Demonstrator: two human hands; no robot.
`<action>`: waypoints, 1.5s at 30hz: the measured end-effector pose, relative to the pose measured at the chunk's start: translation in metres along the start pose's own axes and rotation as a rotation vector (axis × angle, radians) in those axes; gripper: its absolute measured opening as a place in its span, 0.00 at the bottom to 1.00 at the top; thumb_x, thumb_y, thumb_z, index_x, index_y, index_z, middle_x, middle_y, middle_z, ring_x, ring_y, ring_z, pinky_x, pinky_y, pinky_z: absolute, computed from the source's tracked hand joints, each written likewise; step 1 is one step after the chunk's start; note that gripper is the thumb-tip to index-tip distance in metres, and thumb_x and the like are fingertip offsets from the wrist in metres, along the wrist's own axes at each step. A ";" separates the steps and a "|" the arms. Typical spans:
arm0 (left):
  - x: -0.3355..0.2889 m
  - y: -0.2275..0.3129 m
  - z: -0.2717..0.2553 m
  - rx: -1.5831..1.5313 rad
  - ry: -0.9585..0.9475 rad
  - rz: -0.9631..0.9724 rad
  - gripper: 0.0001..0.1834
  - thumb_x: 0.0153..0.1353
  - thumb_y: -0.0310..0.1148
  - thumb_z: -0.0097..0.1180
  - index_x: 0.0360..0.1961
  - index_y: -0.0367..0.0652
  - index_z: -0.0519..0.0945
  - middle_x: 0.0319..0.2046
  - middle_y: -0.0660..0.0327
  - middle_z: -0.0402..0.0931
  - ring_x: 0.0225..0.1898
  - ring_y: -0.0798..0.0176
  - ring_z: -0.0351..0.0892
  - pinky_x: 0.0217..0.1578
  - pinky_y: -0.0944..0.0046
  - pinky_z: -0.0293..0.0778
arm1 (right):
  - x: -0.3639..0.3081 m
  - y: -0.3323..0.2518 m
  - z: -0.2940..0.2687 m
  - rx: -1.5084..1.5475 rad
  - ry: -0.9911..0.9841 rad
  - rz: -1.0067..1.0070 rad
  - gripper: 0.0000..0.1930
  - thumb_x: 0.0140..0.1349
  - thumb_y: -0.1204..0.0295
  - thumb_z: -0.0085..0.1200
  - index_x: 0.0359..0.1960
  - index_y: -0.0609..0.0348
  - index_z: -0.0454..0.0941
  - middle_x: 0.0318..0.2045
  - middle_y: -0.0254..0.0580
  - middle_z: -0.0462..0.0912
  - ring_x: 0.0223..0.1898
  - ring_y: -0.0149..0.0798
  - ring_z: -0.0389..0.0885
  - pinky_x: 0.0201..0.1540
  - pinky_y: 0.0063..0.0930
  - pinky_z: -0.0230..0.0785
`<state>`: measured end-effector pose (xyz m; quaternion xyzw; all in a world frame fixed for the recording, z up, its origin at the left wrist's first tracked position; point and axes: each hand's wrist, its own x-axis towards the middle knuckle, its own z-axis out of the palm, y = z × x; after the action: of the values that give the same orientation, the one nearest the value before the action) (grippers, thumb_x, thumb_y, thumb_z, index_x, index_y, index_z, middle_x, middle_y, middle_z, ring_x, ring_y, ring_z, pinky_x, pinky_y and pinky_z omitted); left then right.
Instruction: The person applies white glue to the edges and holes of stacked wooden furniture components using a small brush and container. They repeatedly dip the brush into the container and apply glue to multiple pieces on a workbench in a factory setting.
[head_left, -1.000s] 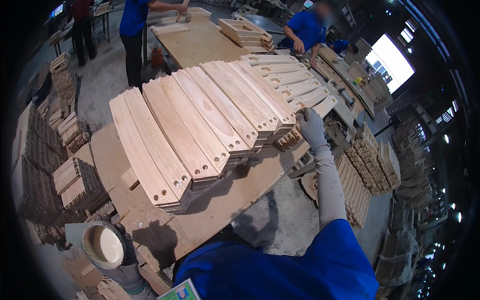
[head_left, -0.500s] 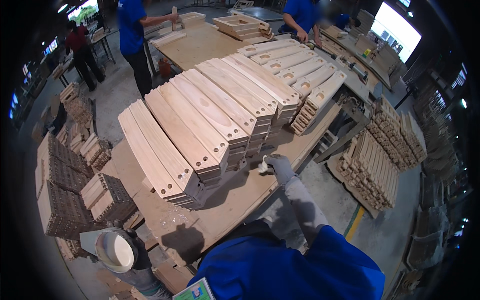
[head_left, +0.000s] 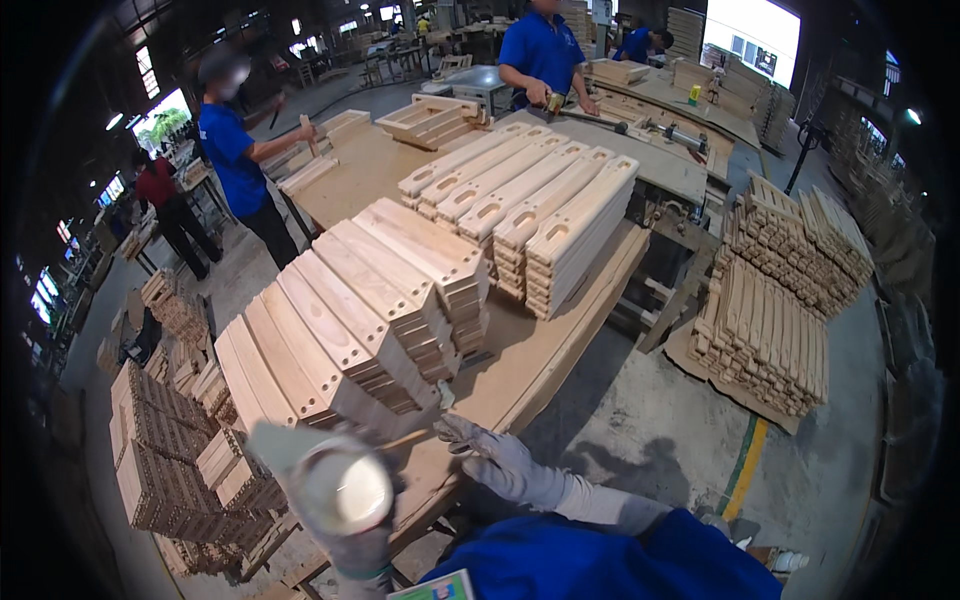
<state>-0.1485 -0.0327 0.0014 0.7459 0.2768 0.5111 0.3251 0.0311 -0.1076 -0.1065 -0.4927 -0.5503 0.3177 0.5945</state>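
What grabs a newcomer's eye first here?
Probably the row of stacked wooden boards with round holes at their near ends, slanting across the middle of the table. Then the cup with cream-coloured contents, low and left of centre, held in the left hand. Farther back on the table, a second group of stacked pieces with oval slots stands out.

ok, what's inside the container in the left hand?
Pale cream material sits inside the container held by the left hand. Its surface covers the container's bottom; anything beneath can't be seen.
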 end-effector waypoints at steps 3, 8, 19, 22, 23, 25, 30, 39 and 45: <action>-0.003 0.019 0.073 -0.232 -0.263 -0.050 0.40 0.43 0.30 0.70 0.55 0.34 0.61 0.49 0.50 0.70 0.47 0.55 0.74 0.49 0.59 0.73 | -0.015 -0.027 -0.042 0.236 0.151 -0.133 0.43 0.64 0.43 0.36 0.66 0.71 0.47 0.62 0.50 0.62 0.63 0.39 0.61 0.64 0.29 0.52; -0.027 0.037 0.193 -1.057 -0.671 -0.496 0.32 0.57 0.41 0.55 0.57 0.36 0.61 0.51 0.50 0.70 0.52 0.53 0.73 0.50 0.56 0.74 | -0.060 -0.024 -0.140 0.379 0.454 -0.032 0.33 0.67 0.47 0.37 0.62 0.64 0.62 0.57 0.46 0.70 0.58 0.36 0.68 0.61 0.30 0.58; 0.023 0.078 0.315 -1.278 -0.663 -0.645 0.35 0.65 0.59 0.34 0.56 0.36 0.66 0.52 0.48 0.69 0.53 0.49 0.72 0.54 0.53 0.71 | -0.086 -0.085 -0.319 0.261 0.953 -0.071 0.13 0.66 0.71 0.43 0.45 0.69 0.72 0.42 0.52 0.78 0.44 0.41 0.79 0.47 0.35 0.75; 0.053 0.041 0.338 -1.631 -0.546 -1.060 0.35 0.65 0.58 0.35 0.57 0.37 0.65 0.55 0.51 0.69 0.55 0.51 0.70 0.56 0.51 0.68 | -0.065 -0.086 -0.349 0.186 0.990 -0.051 0.09 0.58 0.86 0.47 0.41 0.69 0.71 0.38 0.54 0.78 0.38 0.41 0.81 0.42 0.33 0.79; 0.064 0.035 0.344 -1.593 -0.538 -0.997 0.35 0.64 0.59 0.37 0.58 0.39 0.66 0.55 0.52 0.68 0.55 0.50 0.70 0.56 0.49 0.68 | -0.055 -0.089 -0.356 0.179 0.997 -0.081 0.08 0.59 0.86 0.46 0.40 0.69 0.71 0.37 0.53 0.78 0.37 0.41 0.81 0.41 0.32 0.80; 0.092 0.036 0.358 -1.686 -0.543 -0.961 0.34 0.64 0.58 0.37 0.58 0.40 0.66 0.55 0.52 0.68 0.56 0.50 0.69 0.56 0.47 0.67 | -0.031 -0.088 -0.375 0.183 1.002 -0.144 0.06 0.58 0.85 0.46 0.37 0.68 0.70 0.34 0.53 0.78 0.34 0.41 0.81 0.36 0.31 0.82; 0.149 0.010 0.406 -1.814 -0.412 -0.968 0.32 0.65 0.57 0.37 0.57 0.42 0.66 0.54 0.54 0.69 0.56 0.52 0.69 0.57 0.46 0.66 | 0.041 -0.110 -0.422 0.050 0.858 -0.128 0.07 0.56 0.80 0.52 0.36 0.67 0.69 0.34 0.55 0.78 0.32 0.41 0.82 0.34 0.32 0.81; 0.205 -0.030 0.424 -0.628 -0.094 0.025 0.35 0.57 0.40 0.56 0.62 0.42 0.54 0.58 0.52 0.63 0.59 0.54 0.66 0.59 0.52 0.64 | 0.165 -0.095 -0.465 0.232 0.308 -0.081 0.12 0.46 0.84 0.60 0.34 0.70 0.74 0.31 0.50 0.80 0.33 0.41 0.82 0.38 0.32 0.79; 0.247 -0.023 0.431 -1.012 0.067 -0.332 0.36 0.58 0.40 0.57 0.63 0.42 0.54 0.62 0.52 0.59 0.62 0.56 0.62 0.61 0.54 0.61 | 0.248 -0.064 -0.482 0.134 -0.217 -0.205 0.07 0.49 0.83 0.60 0.30 0.64 0.79 0.32 0.49 0.81 0.36 0.40 0.81 0.40 0.30 0.74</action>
<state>0.3357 0.0793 0.0128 0.4253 0.1202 0.5460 0.7117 0.5345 -0.0134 0.0822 -0.3560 -0.6365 0.3426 0.5922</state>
